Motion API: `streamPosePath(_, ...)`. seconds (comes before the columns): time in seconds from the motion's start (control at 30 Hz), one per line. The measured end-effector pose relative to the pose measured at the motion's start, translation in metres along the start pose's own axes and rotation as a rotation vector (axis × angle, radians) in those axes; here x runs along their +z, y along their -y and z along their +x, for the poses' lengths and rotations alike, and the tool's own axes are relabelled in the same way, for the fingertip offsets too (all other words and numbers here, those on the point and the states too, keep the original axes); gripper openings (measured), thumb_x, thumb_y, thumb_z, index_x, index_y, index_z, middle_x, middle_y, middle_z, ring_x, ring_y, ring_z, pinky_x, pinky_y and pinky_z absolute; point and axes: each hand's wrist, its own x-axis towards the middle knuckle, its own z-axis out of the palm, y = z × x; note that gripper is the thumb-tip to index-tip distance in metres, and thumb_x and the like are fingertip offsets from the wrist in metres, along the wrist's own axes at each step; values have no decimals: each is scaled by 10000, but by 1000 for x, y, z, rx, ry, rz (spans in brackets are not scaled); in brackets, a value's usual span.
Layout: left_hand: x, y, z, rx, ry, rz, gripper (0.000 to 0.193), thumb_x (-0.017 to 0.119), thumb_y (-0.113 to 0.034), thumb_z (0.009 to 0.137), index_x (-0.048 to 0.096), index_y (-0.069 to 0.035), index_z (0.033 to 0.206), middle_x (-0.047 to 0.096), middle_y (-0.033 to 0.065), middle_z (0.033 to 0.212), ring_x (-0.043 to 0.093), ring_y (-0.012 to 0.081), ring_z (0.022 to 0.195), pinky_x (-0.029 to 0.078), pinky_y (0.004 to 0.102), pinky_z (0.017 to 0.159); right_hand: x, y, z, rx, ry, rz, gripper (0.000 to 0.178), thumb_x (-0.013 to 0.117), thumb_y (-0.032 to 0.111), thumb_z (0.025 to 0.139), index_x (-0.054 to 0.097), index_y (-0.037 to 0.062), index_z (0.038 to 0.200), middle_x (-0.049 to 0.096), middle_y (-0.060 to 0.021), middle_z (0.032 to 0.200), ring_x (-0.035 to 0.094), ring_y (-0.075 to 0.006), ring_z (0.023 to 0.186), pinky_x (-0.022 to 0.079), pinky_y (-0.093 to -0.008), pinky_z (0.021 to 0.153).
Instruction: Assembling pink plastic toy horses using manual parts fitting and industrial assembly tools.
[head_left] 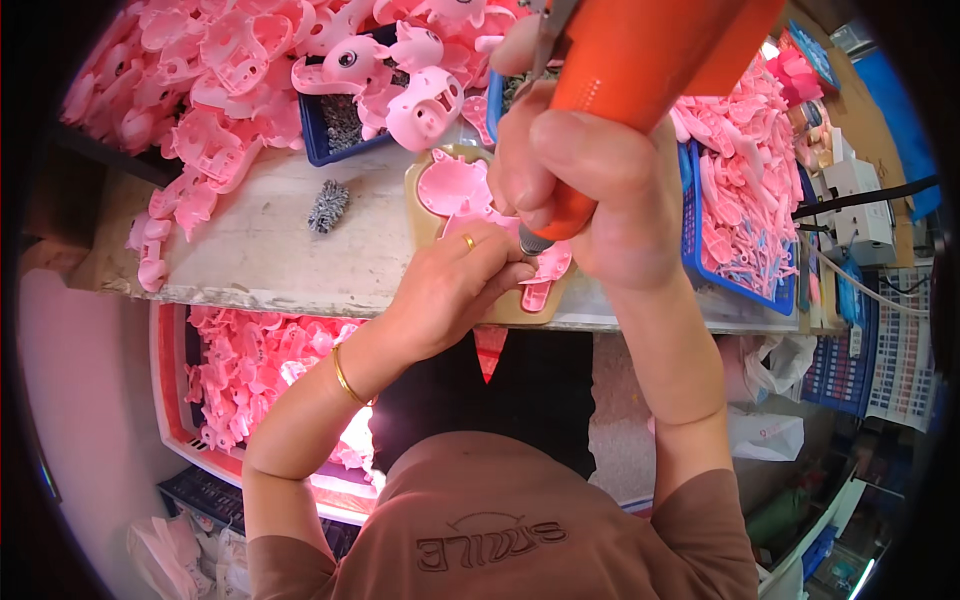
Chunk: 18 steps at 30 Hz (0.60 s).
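Note:
My right hand is wrapped round an orange electric screwdriver, its tip pointing down at the work. Directly below lies a pink plastic toy shell, set in a tan holding block at the bench's front edge. Over the shell's middle, my left hand has its fingers pressed together beside the screwdriver tip. What those fingertips hold, if anything, is hidden. The fingers and the tool cover part of the shell.
Pink shells are heaped at the back left near a dark blue tray. A grey fuzzy clump lies on the bench. At right stands a blue basket of small pink parts. Another bin of pink pieces sits below.

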Motion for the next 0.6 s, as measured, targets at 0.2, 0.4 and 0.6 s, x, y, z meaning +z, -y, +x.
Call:
streamPosePath(0.2,3,1,1,73,64,79,191,722,-148,824,619,-53,953,609,102,871,604,296,808,493,390,684,-7,-9,-2,-73,34,5,292,682,109,808,620,-36,1054,600,-23,725,551,-76,566,435,-231,511)
streamPosePath(0.4,4,3,3,193,34,368,309,757,-223,749,643,-68,991,643,45,1003,602,247,941,518,354,802,-29,-18,-12,-48,-126,-287,321,558,100,838,508,-77,1102,539,-49,581,476,-99,481,392,-239,477)
streamPosePath(0.6,11,10,-4,199,77,500,301,725,-251,774,650,-69,1002,637,21,1035,581,215,994,481,336,882,-36,-31,-13,-55,-173,-273,324,568,137,865,508,-74,1102,545,-49,595,488,-100,502,399,-240,481)
